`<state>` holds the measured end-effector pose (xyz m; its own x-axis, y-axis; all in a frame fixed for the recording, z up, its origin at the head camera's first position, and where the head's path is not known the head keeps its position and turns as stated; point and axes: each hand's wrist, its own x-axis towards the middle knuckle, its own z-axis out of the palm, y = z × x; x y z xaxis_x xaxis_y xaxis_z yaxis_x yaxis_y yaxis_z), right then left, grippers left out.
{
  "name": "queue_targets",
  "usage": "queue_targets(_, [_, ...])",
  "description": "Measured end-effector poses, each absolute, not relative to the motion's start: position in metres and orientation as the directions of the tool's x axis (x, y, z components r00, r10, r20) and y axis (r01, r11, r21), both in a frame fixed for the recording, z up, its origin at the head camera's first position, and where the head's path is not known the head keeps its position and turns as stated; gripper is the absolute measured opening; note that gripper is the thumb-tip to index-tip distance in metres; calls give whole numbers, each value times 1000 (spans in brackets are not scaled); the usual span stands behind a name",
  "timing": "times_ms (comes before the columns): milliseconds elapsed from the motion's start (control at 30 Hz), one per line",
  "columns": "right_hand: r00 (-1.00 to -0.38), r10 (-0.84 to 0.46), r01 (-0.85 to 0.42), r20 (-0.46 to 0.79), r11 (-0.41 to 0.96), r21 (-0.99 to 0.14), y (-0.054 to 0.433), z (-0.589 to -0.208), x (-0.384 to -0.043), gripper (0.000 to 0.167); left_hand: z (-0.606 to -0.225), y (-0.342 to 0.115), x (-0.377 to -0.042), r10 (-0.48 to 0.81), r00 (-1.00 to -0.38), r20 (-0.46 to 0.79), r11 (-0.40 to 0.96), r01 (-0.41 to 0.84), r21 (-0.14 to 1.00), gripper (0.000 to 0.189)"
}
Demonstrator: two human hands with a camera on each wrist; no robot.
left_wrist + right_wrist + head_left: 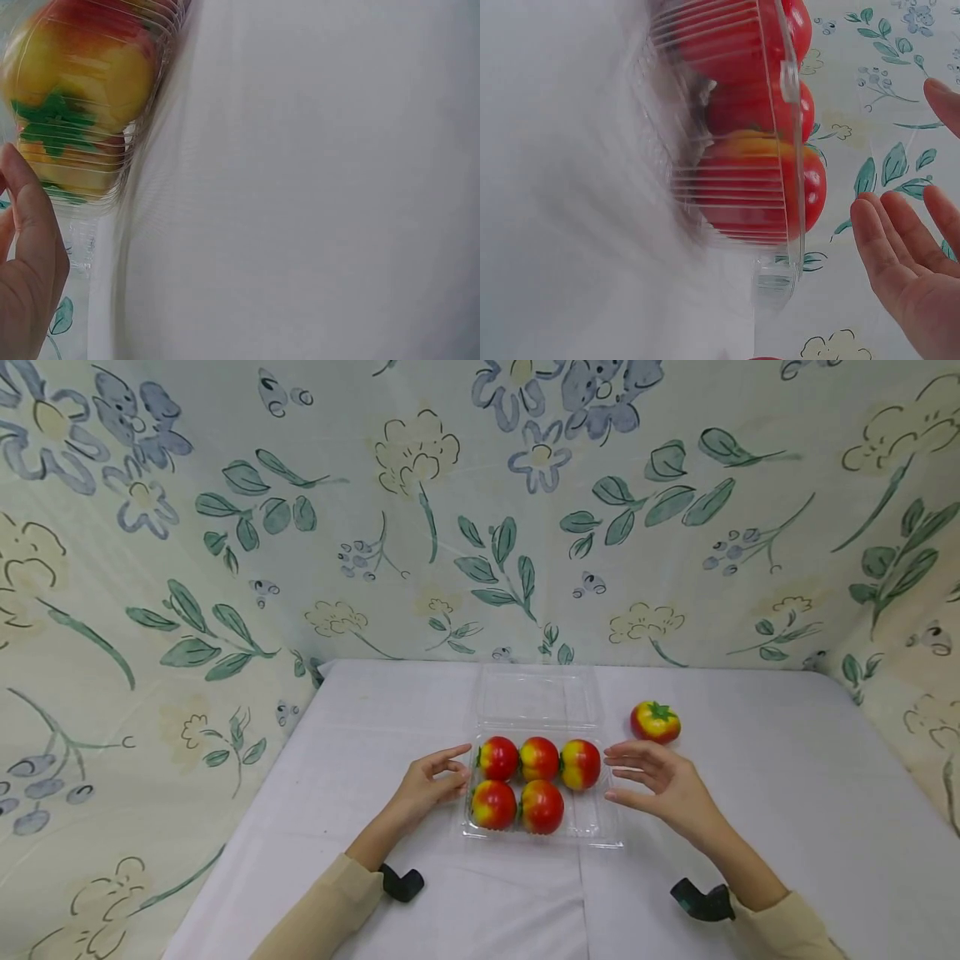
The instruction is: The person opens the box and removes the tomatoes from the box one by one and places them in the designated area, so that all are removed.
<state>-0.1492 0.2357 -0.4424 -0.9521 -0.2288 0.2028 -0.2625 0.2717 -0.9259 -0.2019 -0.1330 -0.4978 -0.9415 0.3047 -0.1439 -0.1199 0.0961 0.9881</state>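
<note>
A clear plastic clamshell box (588, 827) stands on the white-covered table, its lid (538, 697) folded back away from me. Inside sit several red-and-yellow, tomato-like fruits (542, 807) with green leafy tops, three in the back row and two at the left and middle of the front row. My left hand (429, 785) is at the box's left wall, fingers lightly bent and fingertips right at the rim. Beside the right wall, my right hand (660, 785) is held with fingers spread and extended, nothing in it. The right wrist view shows its fingers (874, 240) apart from the box.
One more such fruit (656, 722) lies loose on the table, behind my right hand. White cloth (390, 710) covers the table, with a flower-patterned curtain (420, 577) behind and at both sides. A black wrist mount (702, 900) sticks out near each sleeve.
</note>
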Motion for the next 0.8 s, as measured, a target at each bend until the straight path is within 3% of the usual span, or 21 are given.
queue_targets(800, [-909,-322,-364,263,308,-879,196,-453,-144,60,-500,-134,-203,318,-937,-143,86,-122,989,50])
